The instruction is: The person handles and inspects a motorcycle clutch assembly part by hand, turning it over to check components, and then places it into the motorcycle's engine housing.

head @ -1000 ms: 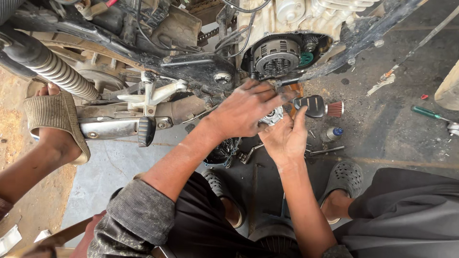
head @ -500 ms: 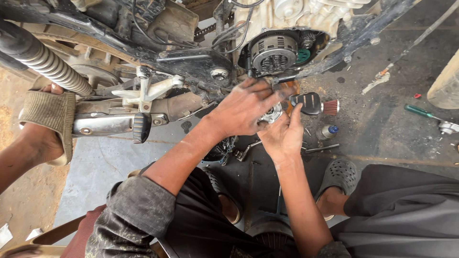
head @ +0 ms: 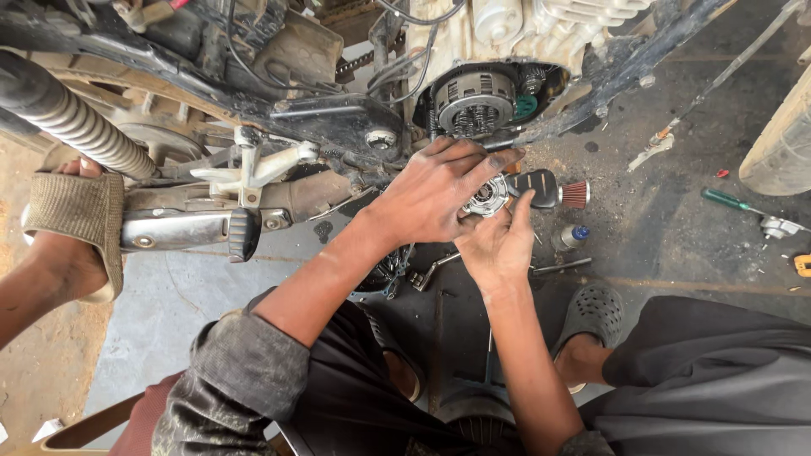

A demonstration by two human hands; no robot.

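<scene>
Since the earlier frames the view has drifted slightly, so the motorcycle sits a little lower and more to the left in the picture, while both hands have stayed pressed together over the same small part.

The motorcycle (head: 321, 110) lies tilted across the top of the view, its dark frame and wiring exposed. On its open engine side the round, ribbed clutch assembly (head: 475, 103) shows inside the casing. The corrugated exhaust pipe (head: 72, 118) runs down at the left, and below it a chrome footrest bar (head: 182, 228) sticks out over the grey concrete floor (head: 169, 304).

Just below the open casing, the left hand (head: 435, 190) arches over a small round metal part with a bearing at its centre (head: 487, 196), its fingers (head: 494, 162) curled closed over the top edge. The right hand (head: 498, 245) supports the same part from beneath, its fingers closed up against the rim. The part sits between both hands, just beside the engine.

Near the hands on the floor lie a small red ribbed filter (head: 575, 194), a blue-capped bottle (head: 571, 236) and, well apart at the right, a green-handled screwdriver (head: 725, 199).

A second person's sandalled foot (head: 72, 232) rests at the left edge.
</scene>
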